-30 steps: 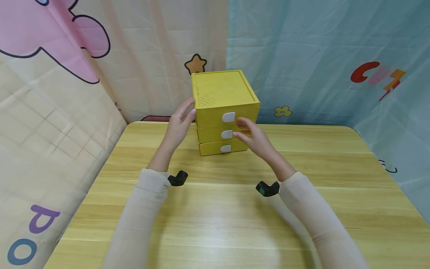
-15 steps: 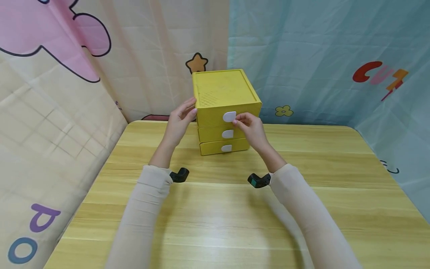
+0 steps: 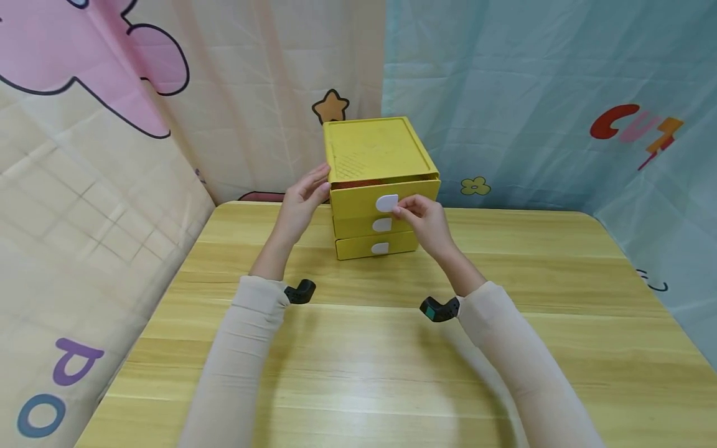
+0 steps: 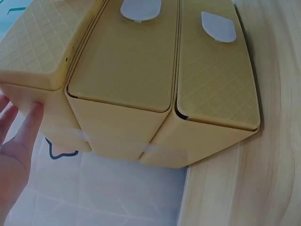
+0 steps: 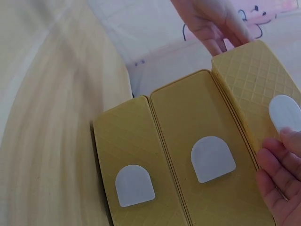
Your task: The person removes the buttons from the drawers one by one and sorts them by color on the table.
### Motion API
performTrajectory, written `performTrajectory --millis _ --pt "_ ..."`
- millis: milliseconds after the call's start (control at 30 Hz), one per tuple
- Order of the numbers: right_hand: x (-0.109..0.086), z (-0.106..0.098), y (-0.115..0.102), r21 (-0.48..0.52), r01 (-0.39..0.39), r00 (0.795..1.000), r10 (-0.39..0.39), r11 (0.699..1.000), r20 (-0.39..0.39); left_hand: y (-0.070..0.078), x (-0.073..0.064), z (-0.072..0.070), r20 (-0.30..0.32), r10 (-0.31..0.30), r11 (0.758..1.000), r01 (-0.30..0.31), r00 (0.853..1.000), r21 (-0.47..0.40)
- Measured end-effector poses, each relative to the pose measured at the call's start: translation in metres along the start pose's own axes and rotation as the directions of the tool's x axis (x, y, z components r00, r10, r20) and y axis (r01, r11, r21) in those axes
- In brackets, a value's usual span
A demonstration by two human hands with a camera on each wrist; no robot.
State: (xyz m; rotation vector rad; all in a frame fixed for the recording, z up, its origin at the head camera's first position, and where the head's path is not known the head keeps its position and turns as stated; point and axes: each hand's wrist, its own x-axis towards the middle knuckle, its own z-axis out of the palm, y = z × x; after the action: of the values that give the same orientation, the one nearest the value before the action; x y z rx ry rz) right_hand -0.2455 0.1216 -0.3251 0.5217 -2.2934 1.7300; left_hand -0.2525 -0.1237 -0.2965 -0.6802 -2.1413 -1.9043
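Note:
A yellow cabinet (image 3: 381, 146) of three stacked drawers stands at the back of the wooden table. Its top drawer (image 3: 355, 202) is pulled out slightly, and something reddish shows in the narrow gap. My right hand (image 3: 430, 225) pinches the white handle (image 5: 283, 112) of that drawer between thumb and fingers. Against the cabinet's upper left side rests my left hand (image 3: 298, 208), fingers extended, as the left wrist view also shows. The middle drawer (image 4: 127, 61) and bottom drawer (image 4: 218, 80) are closed, each with a white handle. What the top drawer contains is mostly hidden.
The wooden table (image 3: 358, 361) stretches in front of the cabinet and to both sides. Printed curtains (image 3: 504, 93) hang close behind it and along the sides. A black wrist camera (image 3: 439, 309) sticks out from each sleeve.
My right hand came in to the top drawer's white handle, took hold of it and drew the drawer slightly forward. My left hand stayed at the cabinet's left side.

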Motion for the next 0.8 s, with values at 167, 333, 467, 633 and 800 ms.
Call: performTrajectory --millis 167,333,467,633,800 --pt "-0.016 -0.001 -0.021 -0.012 0.004 1.000 -0.003 1.000 0.018 0.001 0.000 0.002 -0.037 0.003 1.000 -0.002 0.999 0.026" --pt "-0.026 -0.003 -0.025 -0.009 -0.002 1.000 0.002 1.000 0.020 0.001 -0.001 0.004 -0.048 0.006 1.000 -0.005 0.999 0.029" --pt "-0.035 -0.005 -0.025 -0.007 0.009 1.000 -0.009 1.000 0.017 0.001 -0.002 0.004 -0.047 0.011 1.000 -0.010 0.999 0.028" --pt "-0.049 -0.008 -0.026 0.004 0.027 0.999 -0.027 1.000 0.031 -0.004 0.000 0.004 -0.051 0.020 0.999 -0.018 0.999 0.031" --pt "-0.064 -0.011 -0.027 0.000 0.025 0.999 -0.025 1.000 0.042 -0.024 0.006 0.001 -0.062 0.039 0.999 -0.038 0.997 0.009"
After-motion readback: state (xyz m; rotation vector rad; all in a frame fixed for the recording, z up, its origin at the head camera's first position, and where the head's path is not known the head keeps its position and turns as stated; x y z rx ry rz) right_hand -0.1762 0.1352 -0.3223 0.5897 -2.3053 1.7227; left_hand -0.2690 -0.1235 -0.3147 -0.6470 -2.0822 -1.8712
